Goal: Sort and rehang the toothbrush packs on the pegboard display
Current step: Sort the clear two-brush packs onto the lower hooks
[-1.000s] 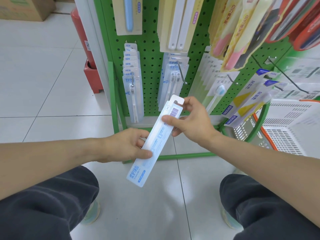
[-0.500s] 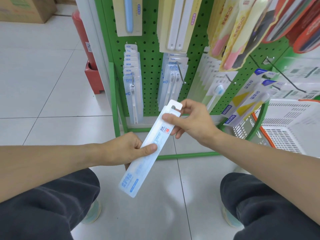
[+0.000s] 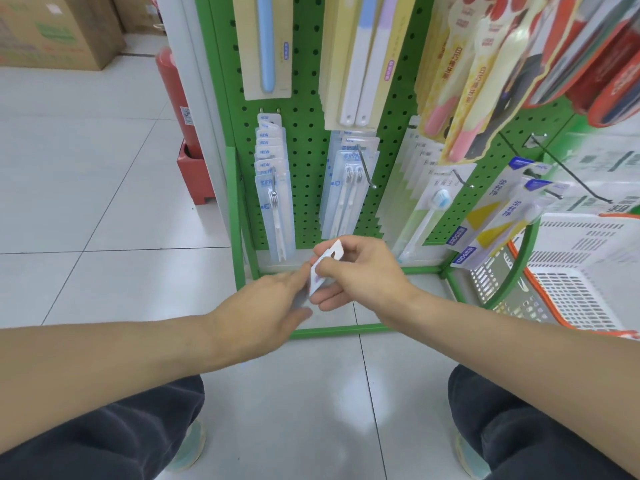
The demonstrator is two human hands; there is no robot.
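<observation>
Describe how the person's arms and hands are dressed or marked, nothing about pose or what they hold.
Both forearms are bare: no sleeves reach into view, and no watch, bracelet or glove shows. The left hand and right hand carry no rings that I can make out on the fingers, though the left is motion-blurred. Below the arms, dark trousers cover both knees.
</observation>
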